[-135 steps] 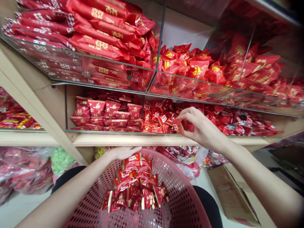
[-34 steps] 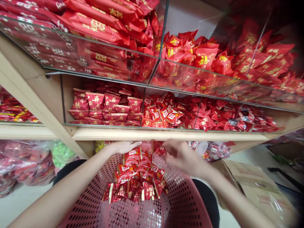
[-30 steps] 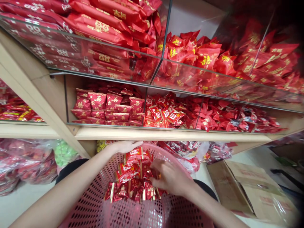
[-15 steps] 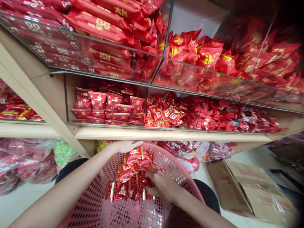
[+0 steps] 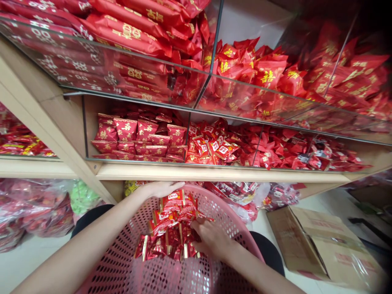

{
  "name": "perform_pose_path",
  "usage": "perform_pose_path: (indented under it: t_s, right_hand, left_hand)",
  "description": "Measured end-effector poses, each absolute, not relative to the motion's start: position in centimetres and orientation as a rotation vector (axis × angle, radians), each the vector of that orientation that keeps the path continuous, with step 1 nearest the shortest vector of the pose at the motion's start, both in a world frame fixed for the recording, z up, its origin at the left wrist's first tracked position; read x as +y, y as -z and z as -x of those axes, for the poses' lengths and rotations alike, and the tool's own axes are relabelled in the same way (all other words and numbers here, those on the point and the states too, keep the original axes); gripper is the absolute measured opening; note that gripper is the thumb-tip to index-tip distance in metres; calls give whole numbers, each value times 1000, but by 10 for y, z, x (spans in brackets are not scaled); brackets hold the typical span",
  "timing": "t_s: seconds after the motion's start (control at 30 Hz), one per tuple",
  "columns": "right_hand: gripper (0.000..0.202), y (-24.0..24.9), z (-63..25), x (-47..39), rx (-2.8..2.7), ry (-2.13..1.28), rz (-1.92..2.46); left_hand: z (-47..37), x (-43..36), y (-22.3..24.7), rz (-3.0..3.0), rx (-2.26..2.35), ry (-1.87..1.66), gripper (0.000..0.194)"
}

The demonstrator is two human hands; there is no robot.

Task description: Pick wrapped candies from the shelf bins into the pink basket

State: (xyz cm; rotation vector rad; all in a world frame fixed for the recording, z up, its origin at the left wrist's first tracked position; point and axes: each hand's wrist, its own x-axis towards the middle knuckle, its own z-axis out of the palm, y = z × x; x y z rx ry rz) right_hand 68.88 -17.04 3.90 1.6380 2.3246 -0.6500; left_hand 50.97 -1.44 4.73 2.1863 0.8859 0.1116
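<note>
Lying heaped in the pink basket (image 5: 113, 261), the red packets (image 5: 165, 220) are spreading just left of and beyond the right hand (image 5: 212, 240), whose fingers (image 5: 200, 225) are curving over the heap's right edge, thumb apart; the view isn't showing whether they're gripping one. The left hand (image 5: 161, 188) is resting at the far rim, fingers outstretched.

Yellow "囍" on red packets (image 5: 271, 69) (smaller print unclear)

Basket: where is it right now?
In the head view, the basket is at bottom centre, just below the shelf edge and left of the box, with the left hand at its far rim.
</note>
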Motion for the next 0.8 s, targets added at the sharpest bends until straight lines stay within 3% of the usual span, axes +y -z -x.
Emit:
perform_pose_path:
  t_s: [0.2,0.37,0.5,0.63,0.8]
  right_hand:
    - [37,-52,-700,-170,2481,612,-1682]
    - [28,-117,-718,-149,2711,524,-1951]
    - [24,-166,-745,-114,2781,137,-2199]
    - [22,-183,-778,-82,2516,-405,-2285]
    - [28,-177,-793,-62,2410,-491,-1991]
  left_hand:
    - [-510,-15,-49,-2182,863,-117,66]
    - [-510,-14,-45,-2183,863,-113,68]
    - [-510,-13,-45,-2201,857,-106,71]
    - [-508,-15,-50,-2167,866,-77,70]
    - [-509,-15,-51,-2169,851,-79,69]
